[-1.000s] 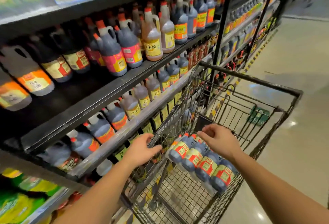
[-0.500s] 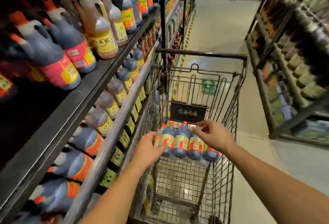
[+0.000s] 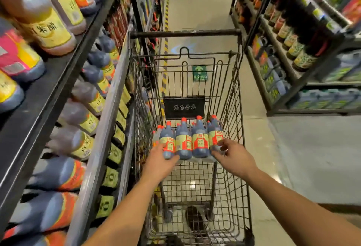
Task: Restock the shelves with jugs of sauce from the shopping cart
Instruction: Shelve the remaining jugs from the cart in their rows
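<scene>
A wire cart (image 3: 232,109) stands in an aisle, close beside the left shelves (image 3: 58,81), with its top bar (image 3: 185,33) at the far end. The jugs (image 3: 200,144) sit inside the cart, towards its far end, in a tight block: 4 show in the front row, with more red caps behind them. They hold dark sauce and carry red and pale green labels. Something like clear film shows under the block, but it is too blurred to be sure.

The left hand (image 3: 159,164) reaches into the cart and grips the left end of the block. Its thumb (image 3: 172,159) is tucked under the first jug, and its fingers wrap the far side, mostly hidden. The right hand (image 3: 234,157) holds the right end, with its fingers (image 3: 221,142) curled narrowly against the label of the last jug and the thumb below. Both forearms are bare.

A black plate (image 3: 184,108) hangs on the cart's end wall just behind the jugs. Through the wires a green sign (image 3: 199,73) with a white arrow shows on the floor (image 3: 312,148).

The left shelves carry rows of stock (image 3: 52,30) with yellow, pink and orange labels, blurred. The right shelves (image 3: 304,77), well apart across the aisle, hold dark bottles (image 3: 298,58)
</scene>
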